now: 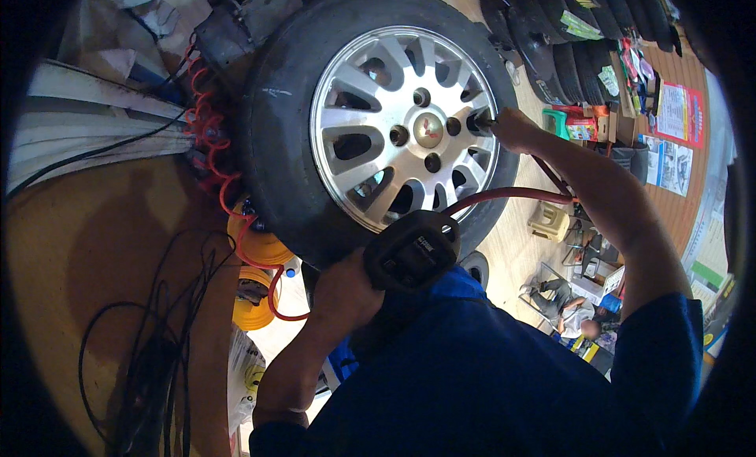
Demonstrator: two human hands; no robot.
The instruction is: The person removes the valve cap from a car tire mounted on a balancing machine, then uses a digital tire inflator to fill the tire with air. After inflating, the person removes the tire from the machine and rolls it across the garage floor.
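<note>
In front of me stands a car wheel, its black tyre [277, 134] around a silver spoked rim [368, 170]. My left hand [346, 292] is closed around a black tyre inflator gauge [411, 252] with a small display, held before the lower part of the wheel. A red hose [512, 192] runs from the gauge toward my right forearm. My right hand [516, 132] is closed on a dark air chuck [483, 122] at the rim's right edge. Whether the chuck sits on a valve is hidden.
A coiled red air hose [209, 134] hangs left of the tyre. Black cables [150, 315] lie over a brown surface at lower left, near yellow round objects [253, 299]. Stacked tyres [571, 71] stand at upper right. A seated person [571, 309] and a beige stool-like item [549, 221] are farther right.
</note>
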